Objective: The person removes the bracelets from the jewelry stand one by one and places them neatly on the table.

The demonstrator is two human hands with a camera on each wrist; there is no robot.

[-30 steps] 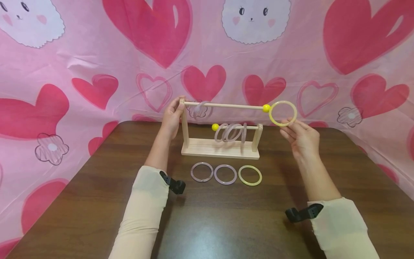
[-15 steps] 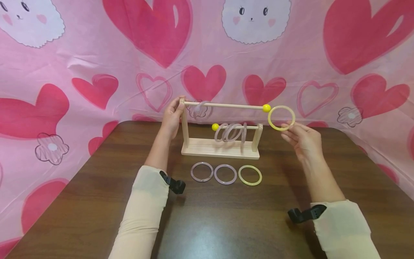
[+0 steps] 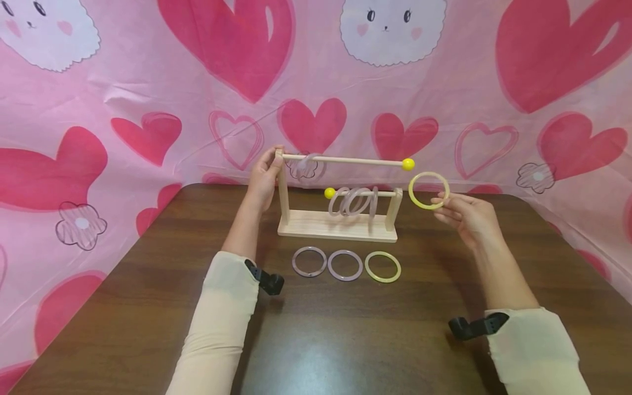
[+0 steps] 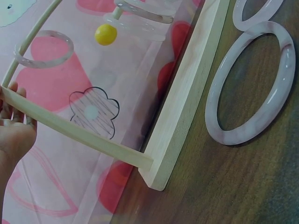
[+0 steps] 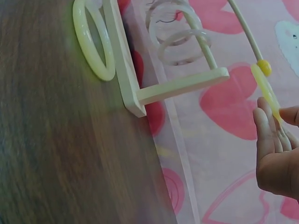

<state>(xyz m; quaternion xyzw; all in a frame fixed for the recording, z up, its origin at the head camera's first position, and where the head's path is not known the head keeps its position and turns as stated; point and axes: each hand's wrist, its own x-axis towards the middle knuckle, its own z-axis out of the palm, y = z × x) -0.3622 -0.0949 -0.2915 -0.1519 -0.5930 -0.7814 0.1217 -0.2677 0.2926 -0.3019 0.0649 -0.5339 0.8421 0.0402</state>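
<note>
In the head view my left hand grips the top of the tall left post of a wooden bangle stand. My right hand pinches a yellow bangle at its lower right edge, between thumb and fingers. That bangle hangs in the air below and right of the yellow ball tipping the upper rod. One pale translucent bangle hangs on the upper rod near the left post. Several pale bangles hang on the lower rod, which has its own yellow ball at the left end.
Two light purple bangles and a yellow-green bangle lie in a row on the dark wooden table, in front of the stand's base. Behind the table hangs a pink cloth printed with hearts.
My right hand has moved down and a little to the right, lowering the yellow bangle away from the upper rod's ball. The left hand keeps its grip on the post.
</note>
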